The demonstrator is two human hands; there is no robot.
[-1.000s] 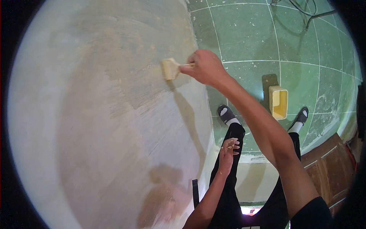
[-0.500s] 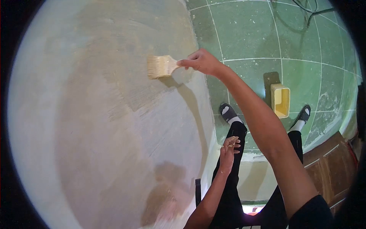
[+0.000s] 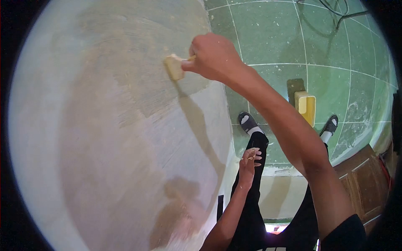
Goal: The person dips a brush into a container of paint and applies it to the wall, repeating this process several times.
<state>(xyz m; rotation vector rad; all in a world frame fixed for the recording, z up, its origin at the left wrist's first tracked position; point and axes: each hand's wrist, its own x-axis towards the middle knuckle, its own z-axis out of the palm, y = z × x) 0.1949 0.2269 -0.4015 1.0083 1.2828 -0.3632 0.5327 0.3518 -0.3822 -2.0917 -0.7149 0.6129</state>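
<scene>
A wide paintbrush [image 3: 173, 67] is in my right hand [image 3: 215, 56], whose fingers are wrapped round its handle. Its pale bristles overlap the wall [image 3: 125, 167], and a long arm shadow runs below them. Around the brush the wall looks greyer and streaked, and lower down it is paler. My left hand [image 3: 248, 164] is low, in front of my black trouser leg, its smeared fingers stretched out and holding nothing.
A yellowish rectangular tub [image 3: 309, 111] stands on the green tiled floor [image 3: 272, 33], between my sandalled feet [image 3: 248, 122]. A dark cable [image 3: 341, 14] lies at the upper right. A brown panelled door [image 3: 364, 184] shows at the lower right.
My right hand has moved slightly up and turned, so the brush now appears narrower and tilted on the wall. The left hand has barely moved.
</scene>
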